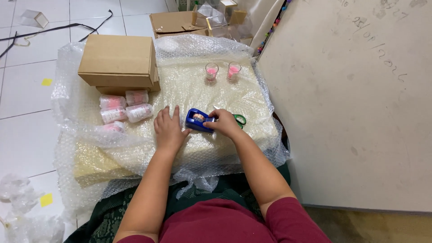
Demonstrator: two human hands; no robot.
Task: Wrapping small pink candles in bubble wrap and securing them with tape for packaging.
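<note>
tape dispenser (198, 120): glossy blue plastic
bubble wrap (211, 96): clear, shiny, bumpy plastic
box (118, 60): matt brown cardboard
floor (27, 112): smooth white tile

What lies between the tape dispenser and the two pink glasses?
In the head view, only bare bubble wrap lies between the tape dispenser and the pink glasses. The green scissors sit off to the dispenser's right.

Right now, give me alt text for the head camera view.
Two hands work a blue tape dispenser on bubble wrap: the right hand grips it, the left hand rests beside it. Wrapped bundles, a cardboard box and two small glasses lie beyond.
</note>
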